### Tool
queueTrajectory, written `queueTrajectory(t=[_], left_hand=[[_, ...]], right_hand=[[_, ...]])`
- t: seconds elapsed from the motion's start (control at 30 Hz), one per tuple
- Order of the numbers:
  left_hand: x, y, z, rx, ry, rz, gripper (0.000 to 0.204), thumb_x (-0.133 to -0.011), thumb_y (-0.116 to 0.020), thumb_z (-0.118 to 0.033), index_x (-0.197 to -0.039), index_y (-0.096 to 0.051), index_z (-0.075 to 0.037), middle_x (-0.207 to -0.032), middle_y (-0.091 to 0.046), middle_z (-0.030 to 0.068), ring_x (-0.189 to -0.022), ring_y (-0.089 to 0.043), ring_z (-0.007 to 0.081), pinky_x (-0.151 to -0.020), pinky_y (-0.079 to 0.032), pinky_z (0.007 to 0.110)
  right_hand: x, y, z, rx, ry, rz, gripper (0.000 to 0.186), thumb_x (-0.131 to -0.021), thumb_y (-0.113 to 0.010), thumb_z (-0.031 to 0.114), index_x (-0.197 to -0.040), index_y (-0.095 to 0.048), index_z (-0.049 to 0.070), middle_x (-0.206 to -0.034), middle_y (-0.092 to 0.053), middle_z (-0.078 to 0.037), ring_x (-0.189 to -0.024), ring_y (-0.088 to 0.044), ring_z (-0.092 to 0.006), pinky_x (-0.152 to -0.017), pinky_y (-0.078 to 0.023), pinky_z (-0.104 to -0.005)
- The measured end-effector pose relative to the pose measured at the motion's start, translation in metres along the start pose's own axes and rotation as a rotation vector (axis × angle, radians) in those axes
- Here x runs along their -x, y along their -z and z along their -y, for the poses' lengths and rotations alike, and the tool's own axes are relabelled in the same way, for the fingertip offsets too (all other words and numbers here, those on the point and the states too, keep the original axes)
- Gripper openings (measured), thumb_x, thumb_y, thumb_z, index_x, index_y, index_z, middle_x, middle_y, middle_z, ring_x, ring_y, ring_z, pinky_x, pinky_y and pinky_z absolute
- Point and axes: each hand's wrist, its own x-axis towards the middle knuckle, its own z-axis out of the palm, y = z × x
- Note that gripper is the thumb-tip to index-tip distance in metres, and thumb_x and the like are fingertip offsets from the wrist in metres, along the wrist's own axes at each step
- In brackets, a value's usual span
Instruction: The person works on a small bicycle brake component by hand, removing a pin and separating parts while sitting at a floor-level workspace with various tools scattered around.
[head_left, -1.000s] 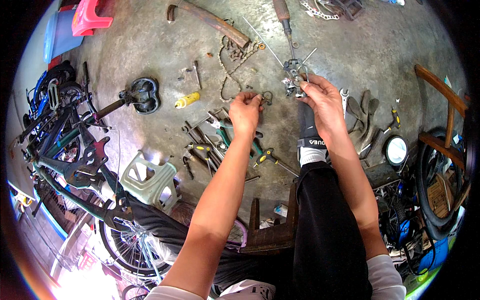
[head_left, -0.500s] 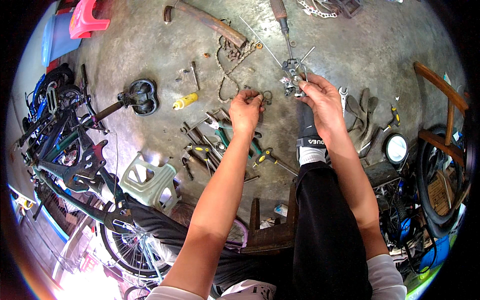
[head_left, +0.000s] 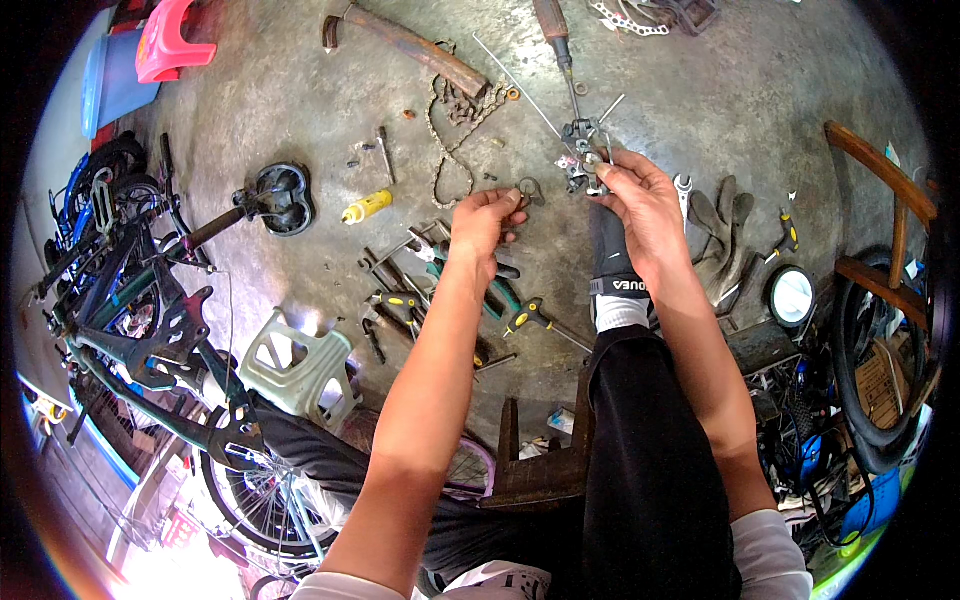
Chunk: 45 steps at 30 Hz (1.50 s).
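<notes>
My left hand (head_left: 485,225) pinches a small dark curved metal piece (head_left: 530,189), possibly a clip, above the concrete floor. My right hand (head_left: 640,210) grips a silver and black metal bicycle mechanism (head_left: 582,137) with thin rods sticking out, held over my black shoe (head_left: 612,262). A long screwdriver (head_left: 555,40) lies beyond it. A bicycle chain (head_left: 450,155) and a yellow bottle (head_left: 365,208) lie left of my hands. Pliers (head_left: 440,270) and other tools are heaped below my left hand. A wrench (head_left: 683,192) and dirty gloves (head_left: 720,235) lie right of my right hand.
A bicycle frame (head_left: 150,355) with wheels and a saddle (head_left: 280,195) fills the left side, beside a pale plastic stool (head_left: 295,365). A pink stool (head_left: 170,40) stands at top left. Tires (head_left: 855,420), a wooden chair (head_left: 870,160) and a round mirror (head_left: 790,298) are at right.
My left hand has shifted slightly left with the small piece. My right hand keeps hold of the mechanism, nearly still; the floor items appear shifted slightly in the view.
</notes>
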Motion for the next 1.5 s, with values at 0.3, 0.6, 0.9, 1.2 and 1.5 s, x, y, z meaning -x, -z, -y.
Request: queueTrajectory(t=[0.3, 0.6, 0.9, 1.2, 1.5], left_hand=[[0.014, 0.002, -0.004, 0.576, 0.043, 0.275, 0.014, -0.096, -0.063, -0.012, -0.106, -0.065, -0.003, -0.107, -0.072, 0.0120, -0.096, -0.071, 0.0200, -0.069, -0.056, 0.031], [0.020, -0.004, -0.008, 0.655, -0.006, 0.316, 0.012, -0.095, -0.065, -0.011, -0.105, -0.065, -0.004, -0.111, -0.070, 0.0136, -0.099, -0.070, 0.0223, -0.073, -0.056, 0.032], [0.029, -0.010, -0.017, 0.653, -0.070, 0.371, 0.013, -0.095, -0.065, -0.012, -0.104, -0.064, -0.003, -0.117, -0.067, 0.0161, -0.108, -0.068, 0.0279, -0.079, -0.056, 0.035], [0.024, -0.013, -0.016, 0.687, -0.125, 0.466, 0.015, -0.095, -0.066, -0.009, -0.108, -0.063, -0.004, -0.120, -0.066, 0.0180, -0.114, -0.065, 0.0295, -0.088, -0.055, 0.038], [0.018, -0.009, -0.009, 0.656, -0.126, 0.527, 0.029, -0.095, -0.066, -0.010, -0.123, -0.060, -0.004, -0.129, -0.063, 0.0178, -0.113, -0.064, 0.0248, -0.091, -0.054, 0.038]], right_hand=[[0.001, -0.002, 0.003, 0.003, 0.014, -0.011, 0.035, -0.091, -0.072, 0.014, -0.119, -0.062, -0.004, -0.107, -0.069, -0.009, -0.096, -0.065, -0.0146, -0.081, -0.053, -0.0304], [0.000, -0.005, 0.004, 0.038, 0.028, -0.007, 0.034, -0.092, -0.071, 0.014, -0.119, -0.063, -0.004, -0.107, -0.070, -0.010, -0.094, -0.065, -0.0147, -0.081, -0.053, -0.0303], [0.001, -0.008, 0.005, 0.059, 0.042, 0.001, 0.034, -0.091, -0.071, 0.014, -0.118, -0.063, -0.005, -0.105, -0.069, -0.009, -0.094, -0.064, -0.0155, -0.080, -0.053, -0.0309], [0.002, -0.010, 0.008, 0.071, 0.037, 0.008, 0.033, -0.091, -0.070, 0.014, -0.116, -0.063, -0.004, -0.105, -0.068, -0.009, -0.094, -0.064, -0.0157, -0.080, -0.053, -0.0307], [0.001, -0.010, 0.007, 0.063, 0.033, -0.008, 0.030, -0.090, -0.071, 0.012, -0.114, -0.064, -0.004, -0.103, -0.069, -0.009, -0.093, -0.065, -0.0154, -0.079, -0.053, -0.0307]])
